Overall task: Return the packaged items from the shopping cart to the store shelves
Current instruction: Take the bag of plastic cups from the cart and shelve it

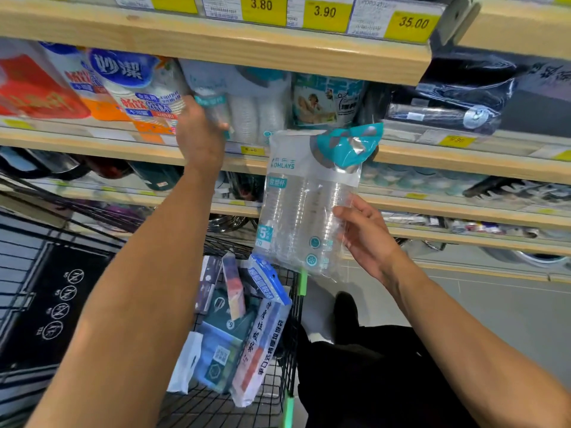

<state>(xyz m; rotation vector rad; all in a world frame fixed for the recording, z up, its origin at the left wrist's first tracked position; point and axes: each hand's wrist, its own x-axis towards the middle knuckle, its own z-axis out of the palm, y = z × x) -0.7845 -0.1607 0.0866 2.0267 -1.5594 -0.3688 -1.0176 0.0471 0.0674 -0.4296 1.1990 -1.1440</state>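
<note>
Two bare hands are busy here, both up near the wooden shelves (pixel 213 41). The left hand (pixel 200 134) is reaching into the second shelf level, its grip clenched around a clear pack with teal trim (pixel 213 106) that sits among the paper-cup packs (pixel 139 88) there. The right hand (pixel 367 239) has its fingers (pixel 346 211) pinching the lower right side of a bag of clear plastic cups (pixel 306 208), held upright in the air in front of the shelf edges, teal header at the top. Below, the black wire shopping cart (pixel 293 304) has a bunch of packaged items (pixel 241 329) piled in its corner, some standing on end, some leaning. Yellow price tags (pixel 324 13) run along the top shelf edge, reading 3.80, 3.90 and 35.00.
</note>
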